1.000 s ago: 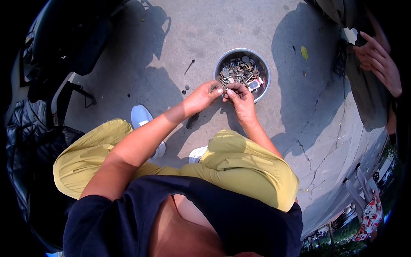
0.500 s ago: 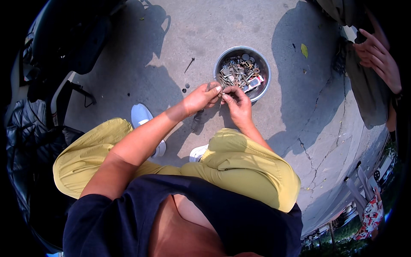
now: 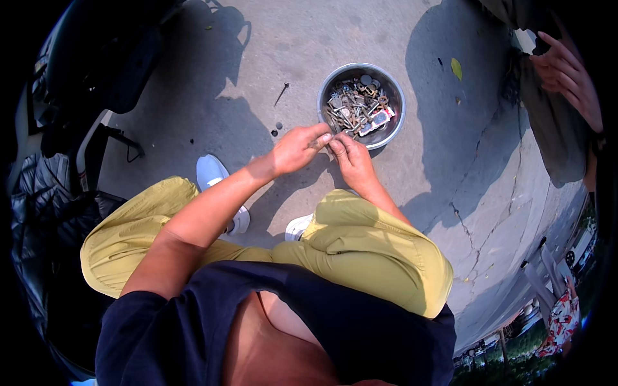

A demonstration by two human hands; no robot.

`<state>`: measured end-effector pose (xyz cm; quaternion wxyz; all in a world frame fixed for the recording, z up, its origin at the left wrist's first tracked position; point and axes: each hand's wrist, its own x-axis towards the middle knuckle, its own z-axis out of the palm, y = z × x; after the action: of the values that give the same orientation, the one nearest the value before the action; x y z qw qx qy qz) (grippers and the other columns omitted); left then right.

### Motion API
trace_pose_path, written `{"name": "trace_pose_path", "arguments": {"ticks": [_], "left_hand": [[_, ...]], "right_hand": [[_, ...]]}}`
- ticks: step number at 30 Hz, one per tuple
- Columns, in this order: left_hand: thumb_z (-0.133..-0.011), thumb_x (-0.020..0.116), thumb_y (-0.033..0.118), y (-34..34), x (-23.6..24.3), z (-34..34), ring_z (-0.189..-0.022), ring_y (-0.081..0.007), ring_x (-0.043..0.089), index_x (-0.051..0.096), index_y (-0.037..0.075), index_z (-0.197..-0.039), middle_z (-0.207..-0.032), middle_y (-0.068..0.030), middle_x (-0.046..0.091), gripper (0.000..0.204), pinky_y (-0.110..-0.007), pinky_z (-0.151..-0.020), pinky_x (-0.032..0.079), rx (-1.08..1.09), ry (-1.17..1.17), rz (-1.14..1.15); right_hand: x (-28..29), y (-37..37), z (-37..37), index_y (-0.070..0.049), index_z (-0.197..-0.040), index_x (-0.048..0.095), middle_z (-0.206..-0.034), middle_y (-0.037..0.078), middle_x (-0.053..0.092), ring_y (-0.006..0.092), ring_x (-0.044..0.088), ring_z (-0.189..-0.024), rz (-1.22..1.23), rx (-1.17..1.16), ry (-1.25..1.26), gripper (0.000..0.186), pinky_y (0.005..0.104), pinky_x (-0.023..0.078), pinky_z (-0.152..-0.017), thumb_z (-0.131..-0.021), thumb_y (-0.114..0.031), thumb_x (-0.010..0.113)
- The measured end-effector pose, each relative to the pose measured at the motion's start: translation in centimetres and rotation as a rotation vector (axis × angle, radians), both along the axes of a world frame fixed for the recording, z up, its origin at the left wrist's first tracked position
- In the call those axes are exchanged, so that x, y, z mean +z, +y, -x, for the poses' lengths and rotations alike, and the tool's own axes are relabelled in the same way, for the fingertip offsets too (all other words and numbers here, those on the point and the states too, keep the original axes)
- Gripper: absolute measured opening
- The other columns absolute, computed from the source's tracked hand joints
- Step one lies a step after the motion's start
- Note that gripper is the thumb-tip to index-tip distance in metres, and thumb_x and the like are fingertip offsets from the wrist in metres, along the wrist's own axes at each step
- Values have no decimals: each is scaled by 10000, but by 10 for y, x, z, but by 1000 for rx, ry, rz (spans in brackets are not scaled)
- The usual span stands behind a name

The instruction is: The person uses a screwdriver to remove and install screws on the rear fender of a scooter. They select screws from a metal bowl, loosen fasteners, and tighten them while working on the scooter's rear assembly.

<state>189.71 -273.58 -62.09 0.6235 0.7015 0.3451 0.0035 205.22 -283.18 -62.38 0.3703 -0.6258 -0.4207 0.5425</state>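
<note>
My left hand (image 3: 299,147) and my right hand (image 3: 353,161) meet at the near left edge of a round steel bowl (image 3: 399,122). Both have their fingers closed around something small, too hidden to make out, between the fingertips. Inside the bowl lies a jumble of metal screws, washers and bolts (image 3: 351,103), along with a pale red-edged piece (image 3: 378,121). Left of the bowl, a long dark screw or nail (image 3: 281,94) lies on the pavement, with small dark round pieces (image 3: 278,126) below it.
Dark vehicle parts (image 3: 109,71) and a quilted black cover (image 3: 38,212) line the left. At the upper right another person's hand (image 3: 563,77) hangs beside dark cloth; someone in a red-and-white patterned garment (image 3: 557,318) is at the lower right. A yellow leaf (image 3: 456,69) lies on cracked pavement (image 3: 470,251).
My two hands stay together, their fingers shifting a little around the small item, with the right fingertips now more bunched. The whole view has shifted slightly upward.
</note>
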Motion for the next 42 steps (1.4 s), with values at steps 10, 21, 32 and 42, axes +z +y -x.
{"name": "trace_pose_path", "arguments": {"ticks": [10,21,32,42], "left_hand": [[-982,442,298,-1,9,-9,-668,-167,499,542,-9,-875,-685,-94,506,340,-350,-656,441,163,110,421],[-980,459,301,-20,-3,-20,-507,-79,362,541,48,-773,-568,28,409,337,-260,-469,303,278,-37,85],[-980,454,314,-17,-5,-21,-523,-93,384,556,23,-818,-570,21,420,348,-276,-492,331,260,50,155],[-976,464,306,-13,-1,-27,-573,-99,416,572,-4,-833,-597,-5,465,358,-294,-537,369,296,135,217]], "right_hand": [[0,6,-19,9,-932,557,-823,162,586,358,560,-740,-421,231,-421,143,409,441,-639,-890,-126,572],[-10,-8,-1,-22,-819,538,-643,17,499,118,468,-572,231,-182,421,288,274,381,-530,-971,-262,497],[-12,-11,-6,-7,-827,520,-664,61,510,176,506,-604,333,-135,409,294,315,410,-569,-959,-270,512],[-7,-3,-9,1,-901,524,-730,126,549,247,556,-675,171,-109,124,256,367,447,-646,-968,-242,480]]}}
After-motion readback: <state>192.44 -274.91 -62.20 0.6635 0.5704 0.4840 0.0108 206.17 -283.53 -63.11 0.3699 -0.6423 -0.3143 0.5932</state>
